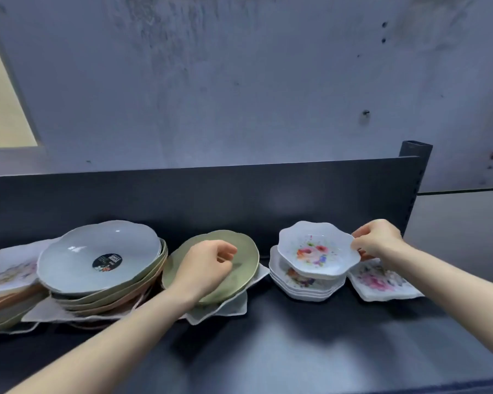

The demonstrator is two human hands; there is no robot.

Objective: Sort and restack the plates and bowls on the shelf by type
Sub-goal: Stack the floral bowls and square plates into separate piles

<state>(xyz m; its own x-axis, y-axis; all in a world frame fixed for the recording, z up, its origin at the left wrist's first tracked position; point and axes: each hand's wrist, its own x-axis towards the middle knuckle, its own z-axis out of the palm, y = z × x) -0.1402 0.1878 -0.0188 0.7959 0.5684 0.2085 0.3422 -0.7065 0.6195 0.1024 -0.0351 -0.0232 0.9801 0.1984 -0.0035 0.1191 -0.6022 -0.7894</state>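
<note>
My right hand [377, 240] pinches the right rim of a white floral bowl [316, 250], tilted just above a stack of matching floral bowls [305, 287]. My left hand [208, 264] hovers with loosely curled fingers over a green plate [239, 245], holding nothing; whether it touches the plate I cannot tell. That plate lies on a white wavy-edged plate [228, 307]. To the left, a grey-blue plate with a black sticker [97, 257] tops a stack of green and brown plates [120, 300].
A white floral square plate [382, 282] lies at the right, under my right wrist. More floral and coloured plates [6, 280] pile at the far left. The dark shelf [296, 336] has a raised back panel [211, 194] and a post at the right.
</note>
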